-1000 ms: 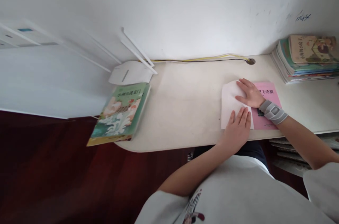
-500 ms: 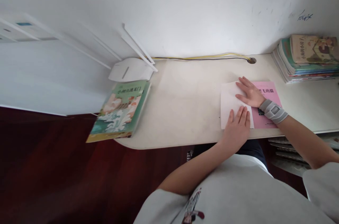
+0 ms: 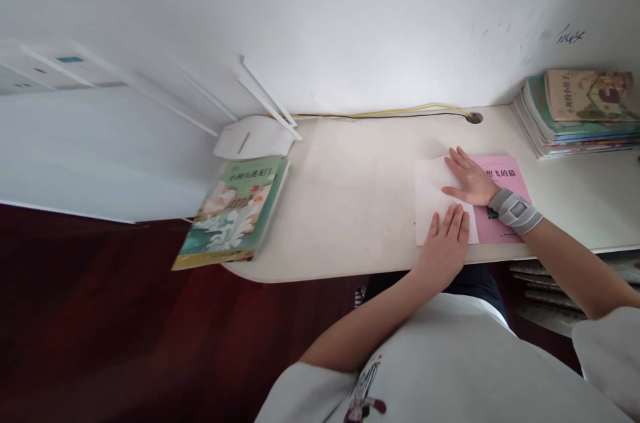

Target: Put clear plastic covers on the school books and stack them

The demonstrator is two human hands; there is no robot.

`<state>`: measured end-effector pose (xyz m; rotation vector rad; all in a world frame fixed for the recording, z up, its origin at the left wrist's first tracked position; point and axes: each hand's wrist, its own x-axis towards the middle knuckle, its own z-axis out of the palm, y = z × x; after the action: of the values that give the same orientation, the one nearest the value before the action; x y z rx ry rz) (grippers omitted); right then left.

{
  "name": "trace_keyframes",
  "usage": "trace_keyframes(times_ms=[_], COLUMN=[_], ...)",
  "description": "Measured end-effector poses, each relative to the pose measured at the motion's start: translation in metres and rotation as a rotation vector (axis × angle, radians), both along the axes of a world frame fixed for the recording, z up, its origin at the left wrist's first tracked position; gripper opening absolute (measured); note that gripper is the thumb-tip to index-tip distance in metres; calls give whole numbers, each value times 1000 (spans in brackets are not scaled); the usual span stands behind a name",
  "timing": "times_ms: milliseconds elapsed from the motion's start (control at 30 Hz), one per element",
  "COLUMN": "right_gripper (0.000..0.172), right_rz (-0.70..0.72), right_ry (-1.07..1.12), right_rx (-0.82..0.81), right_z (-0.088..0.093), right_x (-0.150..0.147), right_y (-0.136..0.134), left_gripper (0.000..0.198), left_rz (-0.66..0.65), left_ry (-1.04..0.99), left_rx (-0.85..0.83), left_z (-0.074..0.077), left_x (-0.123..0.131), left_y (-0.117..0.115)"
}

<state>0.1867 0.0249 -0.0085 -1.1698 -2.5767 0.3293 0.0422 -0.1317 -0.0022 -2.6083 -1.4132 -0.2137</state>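
White paper [image 3: 431,200] under two bare hands at a desk. Where does the sheet lie?

On a pale desk [image 3: 360,203], close to its near edge. The sheet's right part overlaps a pink book [image 3: 503,170], and its left part rests on the bare desktop.

And the hands?

The left hand [image 3: 443,253] sits at the sheet's near right corner, its fingers [image 3: 453,226] straight and slightly spread. The right hand [image 3: 467,176], a grey wrist brace [image 3: 515,211] at its wrist, lies across the sheet's right edge and the book. Both are flat, palms down, neither clenched nor grasping.

What else is on the desk?

Far right, a stack of books [image 3: 575,118] stands by the wall [image 3: 350,23]. Far left, a white router [image 3: 253,138] sits just behind a green book [image 3: 233,213] that juts over the desk's edge above a wood floor [image 3: 100,303]. Yellow and black cables [image 3: 380,114] run along the back to a grommet [image 3: 474,117].
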Motion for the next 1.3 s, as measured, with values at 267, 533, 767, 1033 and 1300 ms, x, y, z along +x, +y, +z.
trace_keyframes(times_ms=[267, 533, 767, 1033, 1300], right_gripper=[83, 83, 84, 84, 82], right_rz=[125, 147, 69, 87, 105], right_ry=[-50, -82, -72, -147, -227], right_rx=[-13, 27, 36, 62, 82], right_z=[5, -1, 1, 5, 2], right_x=[2, -1, -2, -4, -6], right_y=[-4, -4, -6, -8, -8], left_gripper=[46, 45, 45, 47, 54], left_rz=[4, -33, -54, -36, 6], left_ry=[-9, -19, 10, 56, 23], left_rx=[29, 1, -30, -86, -170], left_z=[6, 12, 6, 0, 0], left_x=[-9, -4, -9, -13, -28], left_y=[-1, 2, 4, 5, -4])
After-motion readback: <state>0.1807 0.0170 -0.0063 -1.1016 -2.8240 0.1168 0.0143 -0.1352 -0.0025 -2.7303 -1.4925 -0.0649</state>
